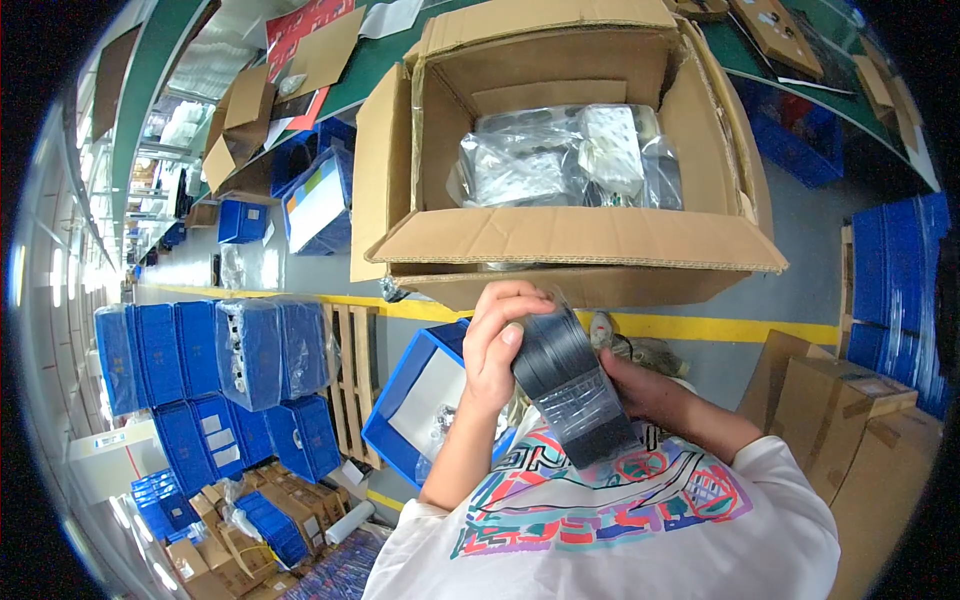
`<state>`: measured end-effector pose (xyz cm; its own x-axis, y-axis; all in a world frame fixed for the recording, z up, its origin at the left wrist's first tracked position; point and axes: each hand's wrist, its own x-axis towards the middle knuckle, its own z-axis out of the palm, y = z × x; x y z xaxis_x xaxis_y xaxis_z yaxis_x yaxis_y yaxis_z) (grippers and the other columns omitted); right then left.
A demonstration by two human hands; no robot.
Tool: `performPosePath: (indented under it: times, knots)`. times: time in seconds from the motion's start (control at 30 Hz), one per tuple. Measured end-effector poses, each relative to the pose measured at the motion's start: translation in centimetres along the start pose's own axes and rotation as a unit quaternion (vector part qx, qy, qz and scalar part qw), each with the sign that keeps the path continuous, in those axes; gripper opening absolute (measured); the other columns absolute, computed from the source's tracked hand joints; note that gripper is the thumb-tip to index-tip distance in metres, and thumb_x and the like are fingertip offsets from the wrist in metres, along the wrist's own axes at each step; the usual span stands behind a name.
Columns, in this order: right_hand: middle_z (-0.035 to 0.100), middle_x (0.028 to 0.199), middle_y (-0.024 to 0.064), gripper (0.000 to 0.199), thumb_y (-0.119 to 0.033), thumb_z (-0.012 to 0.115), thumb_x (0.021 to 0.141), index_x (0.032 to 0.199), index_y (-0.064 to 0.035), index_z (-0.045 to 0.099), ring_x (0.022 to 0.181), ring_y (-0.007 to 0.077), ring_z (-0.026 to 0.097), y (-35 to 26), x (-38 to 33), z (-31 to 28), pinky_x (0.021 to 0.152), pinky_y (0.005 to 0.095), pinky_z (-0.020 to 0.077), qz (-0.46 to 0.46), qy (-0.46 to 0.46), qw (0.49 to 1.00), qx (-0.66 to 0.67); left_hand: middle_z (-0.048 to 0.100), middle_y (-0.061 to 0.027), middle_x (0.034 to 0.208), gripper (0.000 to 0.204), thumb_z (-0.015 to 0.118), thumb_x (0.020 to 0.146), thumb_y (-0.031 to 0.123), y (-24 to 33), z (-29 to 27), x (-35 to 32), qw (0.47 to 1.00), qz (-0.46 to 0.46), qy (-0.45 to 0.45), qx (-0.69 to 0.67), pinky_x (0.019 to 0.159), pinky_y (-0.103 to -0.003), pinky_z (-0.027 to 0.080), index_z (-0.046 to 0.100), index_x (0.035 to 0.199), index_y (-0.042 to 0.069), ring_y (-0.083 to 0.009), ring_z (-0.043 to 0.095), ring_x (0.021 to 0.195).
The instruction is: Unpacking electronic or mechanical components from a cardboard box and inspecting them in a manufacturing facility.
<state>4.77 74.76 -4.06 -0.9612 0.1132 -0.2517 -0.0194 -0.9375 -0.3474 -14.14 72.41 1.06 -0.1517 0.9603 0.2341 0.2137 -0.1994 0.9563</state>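
A long black part (560,350), partly covered by clear plastic film, is held slanting in front of my shirt. My left hand (497,335) is closed around its upper left end, the thumb lying along the near side. At its right edge is my right hand (637,388), gripping it with most fingers hidden behind the part. Just beyond stands a large open cardboard box (580,237) with its flaps folded outward. Inside lie several grey and black parts (530,170) in clear plastic bags.
A blue bin (390,420) with white lining sits low to the left, beside a wooden pallet (357,350). Blue crates (180,350) are stacked farther left. Brown cartons (835,410) stand at the right. A green workbench (740,50) runs behind the box, and a yellow line (720,329) crosses the floor.
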Motion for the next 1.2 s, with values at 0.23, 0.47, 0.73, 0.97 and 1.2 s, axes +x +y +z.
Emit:
performPosePath:
  times: [0.23, 0.47, 0.73, 0.97, 1.2]
  knots:
    - [0.046, 0.131, 0.0147, 0.085, -0.067, 0.036, 0.084, 0.136, -0.0012, 0.031, 0.118, 0.0235, 0.049, -0.13, 0.31, -0.25, 0.099, 0.0374, 0.0394, -0.018, -0.029, 0.999, -0.011, 0.059, -0.0204, 0.113, 0.041, 0.041, 0.088, 0.033, -0.16, -0.03, -0.08, 0.999, -0.023, -0.004, -0.038, 0.094, -0.038, 0.037, 0.061, 0.095, -0.003, -0.0297, 0.054, 0.105]
    - [0.047, 0.130, 0.0139, 0.083, -0.067, 0.038, 0.084, 0.136, -0.0021, 0.032, 0.116, 0.0222, 0.050, -0.61, 0.08, 0.48, 0.098, 0.0362, 0.0410, -0.026, -0.019, 0.999, -0.021, 0.059, -0.0200, 0.109, 0.043, 0.041, 0.088, 0.034, 0.17, 0.21, -0.04, 1.000, -0.012, 0.011, -0.014, 0.093, -0.038, 0.038, 0.061, 0.094, -0.003, -0.0299, 0.054, 0.104]
    - [0.046, 0.131, 0.0141, 0.083, -0.065, 0.038, 0.084, 0.135, -0.0004, 0.032, 0.117, 0.0223, 0.049, -0.18, -0.04, 0.40, 0.098, 0.0368, 0.0399, -0.024, -0.015, 1.000, -0.014, 0.060, -0.0190, 0.103, 0.042, 0.041, 0.087, 0.033, 0.09, 0.11, -0.30, 1.000, -0.004, 0.016, -0.003, 0.092, -0.037, 0.038, 0.061, 0.092, -0.003, -0.0293, 0.055, 0.100]
    - [0.046, 0.130, 0.0142, 0.081, -0.064, 0.038, 0.085, 0.135, -0.0004, 0.032, 0.118, 0.0232, 0.048, 0.21, -0.12, 0.13, 0.100, 0.0367, 0.0387, -0.017, -0.020, 1.000, -0.001, 0.060, -0.0187, 0.100, 0.041, 0.041, 0.087, 0.032, 0.03, 0.22, -0.50, 1.000, -0.005, 0.018, -0.024, 0.090, -0.036, 0.039, 0.060, 0.092, -0.004, -0.0292, 0.055, 0.099]
    - [0.047, 0.130, 0.0154, 0.080, -0.064, 0.035, 0.086, 0.136, -0.0023, 0.031, 0.118, 0.0235, 0.049, 0.13, -0.46, -0.26, 0.100, 0.0370, 0.0386, -0.007, 0.009, 1.000, -0.019, 0.059, -0.0177, 0.100, 0.042, 0.042, 0.087, 0.032, -0.10, 0.61, -0.50, 0.999, -0.011, 0.032, -0.039, 0.091, -0.036, 0.038, 0.060, 0.099, -0.005, -0.0279, 0.055, 0.098]
